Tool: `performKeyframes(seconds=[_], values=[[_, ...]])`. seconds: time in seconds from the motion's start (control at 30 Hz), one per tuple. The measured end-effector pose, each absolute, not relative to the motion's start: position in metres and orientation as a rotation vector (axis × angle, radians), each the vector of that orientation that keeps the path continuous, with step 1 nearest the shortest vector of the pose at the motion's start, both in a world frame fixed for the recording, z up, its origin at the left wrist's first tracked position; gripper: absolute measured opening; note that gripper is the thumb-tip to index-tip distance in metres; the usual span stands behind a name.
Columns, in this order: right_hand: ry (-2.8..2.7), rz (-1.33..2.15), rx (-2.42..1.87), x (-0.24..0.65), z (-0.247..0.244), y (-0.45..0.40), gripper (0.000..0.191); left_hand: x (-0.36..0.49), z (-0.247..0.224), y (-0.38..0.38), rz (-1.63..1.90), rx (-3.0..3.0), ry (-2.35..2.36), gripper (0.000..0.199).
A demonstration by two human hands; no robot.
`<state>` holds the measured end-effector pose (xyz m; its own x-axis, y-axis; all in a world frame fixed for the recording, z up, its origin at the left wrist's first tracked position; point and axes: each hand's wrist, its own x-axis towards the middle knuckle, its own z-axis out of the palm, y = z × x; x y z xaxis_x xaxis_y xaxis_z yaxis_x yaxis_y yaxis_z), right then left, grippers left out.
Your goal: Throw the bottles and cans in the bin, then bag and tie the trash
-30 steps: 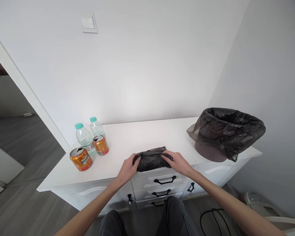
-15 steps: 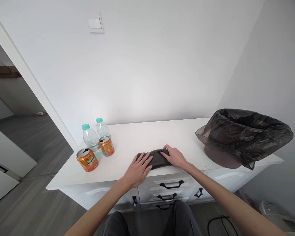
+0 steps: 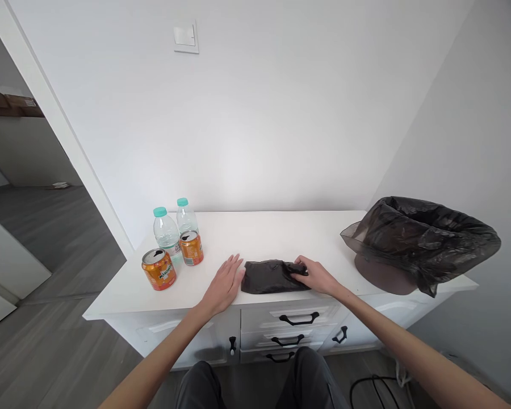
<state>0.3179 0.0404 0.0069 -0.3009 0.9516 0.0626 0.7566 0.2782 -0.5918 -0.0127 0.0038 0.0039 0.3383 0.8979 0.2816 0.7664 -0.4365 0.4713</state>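
Observation:
A black plastic garbage bag (image 3: 267,277), folded into a flat strip, lies along the front of the white cabinet top. My left hand (image 3: 225,285) rests palm down just off its left end, fingers stretched out and holding nothing. At the strip's right end, my right hand (image 3: 317,277) has its thumb and fingers closed on the plastic, which bunches up there. Part of that end is hidden under the fingers.
Two orange soda cans (image 3: 159,269) and two clear bottles with teal caps (image 3: 166,232) stand at the left. To the right, a brown bin (image 3: 383,275) wears a black plastic liner (image 3: 426,238). Drawers with black handles (image 3: 298,319) sit below the front edge (image 3: 213,305).
My left hand has slid left off the folded bag onto the cabinet top. My right hand has moved slightly right, gripping the bag's end. The view has shifted a little.

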Motion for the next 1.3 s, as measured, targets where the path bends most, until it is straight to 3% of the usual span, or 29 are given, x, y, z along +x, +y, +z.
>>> performKeyframes(seconds=[0.23,0.33,0.4,0.67,1.07,1.3], values=[[-1.982,0.058,-2.017,0.371,0.045,0.102,0.036,-0.015,0.004,-0.001,0.872,2.209,1.608,0.053],[-1.892,-0.285,-1.959,0.369,0.052,0.102,0.055,-0.013,0.003,-0.002,0.909,2.233,1.628,0.050],[-1.979,-0.442,-1.841,0.351,0.041,0.087,0.058,-0.012,0.002,-0.002,0.912,2.251,1.644,0.049],[-2.037,0.196,-2.099,0.296,-0.034,0.054,0.074,-0.006,0.004,-0.003,0.830,2.327,1.656,0.042],[-1.850,0.117,-2.141,0.398,-0.055,0.171,0.078,-0.001,0.004,0.005,0.752,2.343,1.717,0.037],[-1.787,0.150,-2.089,0.417,-0.056,0.187,0.076,0.002,0.006,0.008,0.707,2.377,1.729,0.036]])
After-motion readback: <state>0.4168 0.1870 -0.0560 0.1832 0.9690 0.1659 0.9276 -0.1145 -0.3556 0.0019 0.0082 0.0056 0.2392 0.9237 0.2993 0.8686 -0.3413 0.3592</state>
